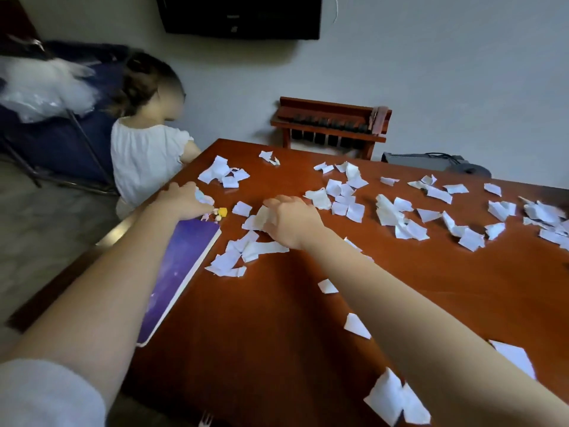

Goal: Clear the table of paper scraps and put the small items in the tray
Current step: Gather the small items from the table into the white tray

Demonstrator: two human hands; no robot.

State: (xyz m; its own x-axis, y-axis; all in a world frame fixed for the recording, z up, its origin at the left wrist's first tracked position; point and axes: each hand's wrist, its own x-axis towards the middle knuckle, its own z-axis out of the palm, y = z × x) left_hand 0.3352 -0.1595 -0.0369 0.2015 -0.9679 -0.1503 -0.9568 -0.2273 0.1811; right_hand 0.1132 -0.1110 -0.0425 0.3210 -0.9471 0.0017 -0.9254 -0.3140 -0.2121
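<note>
My right hand lies knuckles-up on the reddish-brown wooden bench, its fingers curled down over a torn white paper scrap that shows at their tips. They look closed on it, though the hand hides the pinch itself, so I cannot tell how firm the hold is. My left hand reaches out over the bench's left edge, fingers bent narrow around what seems to be another pale scrap. Just beyond those fingertips sit the small items: a little yellow block with a tiny pink-and-white piece beside it, both close to the top corner of the flat purple galaxy-print tray.

I judge the scraps to be nearly weightless, limp and easily creased. They lie flat on smooth wood, so pinching one cleanly means catching a lifted edge or corner, or else sweeping several together and bunching them. Crumpling does no harm. The small items look hard and light, and would want a fingertip pinch across their sides, since they could skid or roll.

A loose heap of white scraps lies just near of my right hand, between it and the tray. More scraps are scattered past my knuckles, and many more spread well away to the right. A few lie by my right forearm at the near edge.

A child in a white top stands at the bench's far left corner.
</note>
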